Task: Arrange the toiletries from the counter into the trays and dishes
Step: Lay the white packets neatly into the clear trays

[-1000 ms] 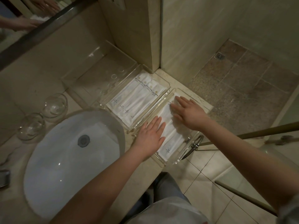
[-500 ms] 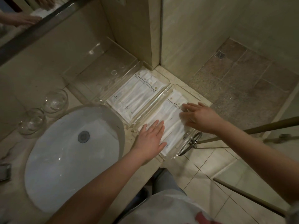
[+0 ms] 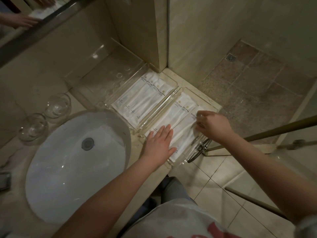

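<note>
A person's left hand (image 3: 158, 143) lies flat, fingers straight, on white toiletry packets (image 3: 177, 115) in a clear tray (image 3: 184, 160) at the surface (image 3: 171, 73) edge. The right hand (image 3: 212, 125) pinches the rightmost packet (image 3: 189, 121) with curled fingers.

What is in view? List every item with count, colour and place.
far tray: one, clear, back of the counter, nothing inside
middle tray: one, clear, beside it
near tray: one, clear, counter's right end
middle-tray packets: four, white, side by side
near-tray packets: at least three, white, in the near tray
glass bowls: two, clear, counter left of the sink
sink: one, white, set in the counter
drain plug: one, grey, sink bottom
left hand: one, flat on the near-tray packets
right hand: one, fingers curled at those packets' right edge
</note>
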`<control>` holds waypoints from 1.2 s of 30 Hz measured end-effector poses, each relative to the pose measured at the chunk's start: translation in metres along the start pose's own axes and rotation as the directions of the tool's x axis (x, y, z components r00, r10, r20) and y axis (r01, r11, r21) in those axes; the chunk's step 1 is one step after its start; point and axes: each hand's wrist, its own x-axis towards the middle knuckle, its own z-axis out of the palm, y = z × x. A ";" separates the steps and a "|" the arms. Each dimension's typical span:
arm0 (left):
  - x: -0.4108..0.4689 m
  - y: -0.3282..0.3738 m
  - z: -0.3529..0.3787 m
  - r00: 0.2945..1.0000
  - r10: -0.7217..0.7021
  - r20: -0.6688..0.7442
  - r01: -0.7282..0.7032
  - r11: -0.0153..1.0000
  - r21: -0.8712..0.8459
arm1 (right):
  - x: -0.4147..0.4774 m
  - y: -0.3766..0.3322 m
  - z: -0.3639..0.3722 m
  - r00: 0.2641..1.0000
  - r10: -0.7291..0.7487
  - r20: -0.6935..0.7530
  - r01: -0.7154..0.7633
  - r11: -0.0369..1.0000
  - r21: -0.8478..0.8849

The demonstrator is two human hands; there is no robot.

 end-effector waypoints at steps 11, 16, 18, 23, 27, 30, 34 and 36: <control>-0.004 0.007 0.009 0.999 -0.001 -0.047 -0.002 0.998 -0.058 | 0.000 0.005 0.012 0.996 -0.034 -0.089 0.040 0.996 0.074; -0.005 0.006 0.005 0.999 0.017 -0.047 -0.021 0.996 -0.083 | 0.000 0.005 0.015 0.995 -0.016 -0.098 0.026 0.995 0.097; -0.007 0.005 0.003 0.998 0.009 -0.061 -0.015 0.994 -0.109 | -0.001 0.001 0.009 0.993 0.030 -0.110 -0.019 0.994 0.107; -0.013 0.000 0.004 0.995 -0.054 -0.088 0.047 0.996 -0.082 | 0.010 -0.021 0.002 0.996 -0.042 0.073 0.038 0.998 0.051; -0.016 0.000 0.005 0.997 -0.053 -0.058 0.050 0.998 -0.048 | 0.017 -0.027 0.011 0.970 -0.022 0.243 0.023 1.000 0.000; -0.017 0.000 0.005 0.997 -0.042 -0.060 0.039 0.998 -0.057 | 0.017 -0.025 0.013 0.970 -0.015 0.243 0.013 1.000 0.009; -0.021 0.002 0.005 0.995 -0.060 -0.083 0.047 0.988 -0.149 | 0.020 -0.028 0.012 0.975 -0.009 0.222 0.002 1.000 0.029; -0.021 -0.001 0.004 0.991 -0.100 -0.084 0.087 0.985 -0.146 | 0.022 -0.029 0.012 0.974 0.002 0.224 -0.011 0.999 0.038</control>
